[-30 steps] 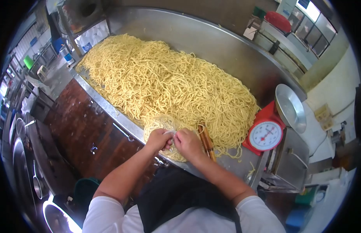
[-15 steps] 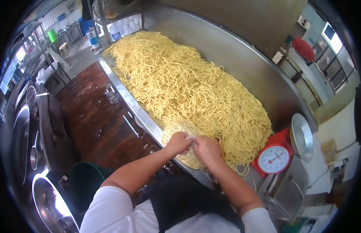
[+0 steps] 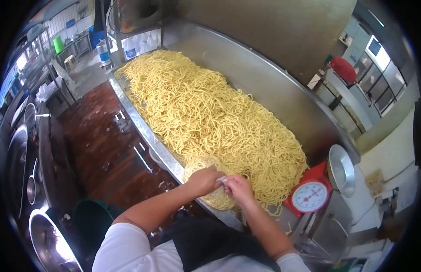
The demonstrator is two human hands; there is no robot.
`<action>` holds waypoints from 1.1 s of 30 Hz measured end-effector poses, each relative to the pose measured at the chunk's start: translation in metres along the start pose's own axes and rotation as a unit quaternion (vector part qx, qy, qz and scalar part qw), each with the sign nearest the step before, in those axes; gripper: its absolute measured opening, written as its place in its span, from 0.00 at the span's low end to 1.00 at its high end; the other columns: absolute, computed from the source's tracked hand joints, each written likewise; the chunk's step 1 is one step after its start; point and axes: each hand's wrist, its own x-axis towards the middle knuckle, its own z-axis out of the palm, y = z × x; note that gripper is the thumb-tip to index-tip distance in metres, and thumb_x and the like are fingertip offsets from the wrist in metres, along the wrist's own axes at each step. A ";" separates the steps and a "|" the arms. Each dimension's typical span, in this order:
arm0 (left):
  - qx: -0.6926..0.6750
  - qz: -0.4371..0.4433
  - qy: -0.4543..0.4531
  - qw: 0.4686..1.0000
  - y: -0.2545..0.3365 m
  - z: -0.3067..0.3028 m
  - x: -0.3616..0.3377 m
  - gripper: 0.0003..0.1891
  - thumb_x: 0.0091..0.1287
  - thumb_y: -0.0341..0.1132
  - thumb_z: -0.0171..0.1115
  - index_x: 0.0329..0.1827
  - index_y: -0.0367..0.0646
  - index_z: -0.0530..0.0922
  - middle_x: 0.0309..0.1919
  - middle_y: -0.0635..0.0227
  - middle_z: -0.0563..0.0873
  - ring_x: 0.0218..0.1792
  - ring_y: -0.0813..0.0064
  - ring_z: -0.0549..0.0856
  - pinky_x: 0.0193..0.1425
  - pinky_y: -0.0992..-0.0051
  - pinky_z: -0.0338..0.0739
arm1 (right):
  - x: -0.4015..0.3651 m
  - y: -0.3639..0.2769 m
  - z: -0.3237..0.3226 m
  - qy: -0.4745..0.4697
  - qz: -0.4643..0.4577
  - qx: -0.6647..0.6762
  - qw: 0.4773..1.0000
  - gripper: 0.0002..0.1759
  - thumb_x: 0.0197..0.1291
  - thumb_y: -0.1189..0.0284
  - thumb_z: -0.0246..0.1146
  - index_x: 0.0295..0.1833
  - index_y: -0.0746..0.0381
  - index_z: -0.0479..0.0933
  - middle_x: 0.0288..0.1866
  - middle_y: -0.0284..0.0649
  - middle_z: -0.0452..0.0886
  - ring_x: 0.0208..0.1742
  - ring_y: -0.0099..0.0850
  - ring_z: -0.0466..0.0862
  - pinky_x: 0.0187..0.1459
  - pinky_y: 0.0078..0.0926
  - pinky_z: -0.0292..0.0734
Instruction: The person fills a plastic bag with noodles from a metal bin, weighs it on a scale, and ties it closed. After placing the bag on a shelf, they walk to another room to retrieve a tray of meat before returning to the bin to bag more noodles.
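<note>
A clear plastic bag of noodles (image 3: pixel 199 165) rests at the near edge of the metal tray (image 3: pixel 145 129), against a large heap of yellow noodles (image 3: pixel 210 113). My left hand (image 3: pixel 205 180) is closed on the gathered neck of the bag. Close beside it, my right hand (image 3: pixel 239 189) pinches the twisted white end of the same bag. Both hands are above the bag, and its lower part is partly hidden behind them.
A red scale (image 3: pixel 310 195) with a metal pan (image 3: pixel 341 170) stands right of the noodles. At the left are a strainer (image 3: pixel 31 115), a ladle (image 3: pixel 33 188), a large metal bowl (image 3: pixel 52 245) and a dark green bucket (image 3: pixel 90 222). Wet brown floor lies beyond the tray edge.
My right hand has shifted and turned at the bag's neck, and more of the white twisted end shows between the hands. The whole view has shifted slightly.
</note>
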 end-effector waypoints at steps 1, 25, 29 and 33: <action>-0.009 0.001 -0.005 1.000 -0.003 0.000 0.001 0.15 0.61 0.40 0.65 0.50 0.49 0.82 0.37 0.56 0.80 0.41 0.54 0.83 0.44 0.60 0.78 | -0.002 0.001 -0.001 -0.002 -0.003 -0.001 1.000 0.05 0.61 0.74 0.61 0.38 0.65 0.79 0.25 0.32 0.77 0.24 0.20 0.74 0.28 0.17 0.70; -0.060 0.030 -0.015 0.998 -0.022 0.010 0.000 0.14 0.65 0.39 0.61 0.52 0.50 0.80 0.40 0.55 0.79 0.43 0.52 0.83 0.46 0.59 0.78 | -0.023 -0.019 0.020 -0.091 0.136 0.152 0.975 0.12 0.69 0.63 0.59 0.32 0.56 0.73 0.21 0.27 0.70 0.23 0.21 0.73 0.25 0.18 0.68; -0.059 0.030 -0.002 0.998 -0.022 0.014 0.000 0.13 0.64 0.40 0.61 0.50 0.49 0.80 0.39 0.56 0.79 0.42 0.53 0.83 0.45 0.60 0.78 | -0.032 -0.033 0.026 -0.009 0.061 -0.048 0.997 0.12 0.67 0.62 0.62 0.36 0.58 0.75 0.21 0.28 0.70 0.23 0.21 0.74 0.26 0.21 0.72; -0.099 -0.001 0.002 0.995 -0.023 -0.002 -0.003 0.22 0.62 0.43 0.64 0.57 0.45 0.77 0.42 0.56 0.81 0.43 0.55 0.84 0.47 0.61 0.79 | -0.010 -0.020 0.013 0.074 -0.111 -0.290 0.948 0.21 0.56 0.57 0.71 0.43 0.63 0.78 0.29 0.36 0.77 0.31 0.27 0.80 0.32 0.27 0.76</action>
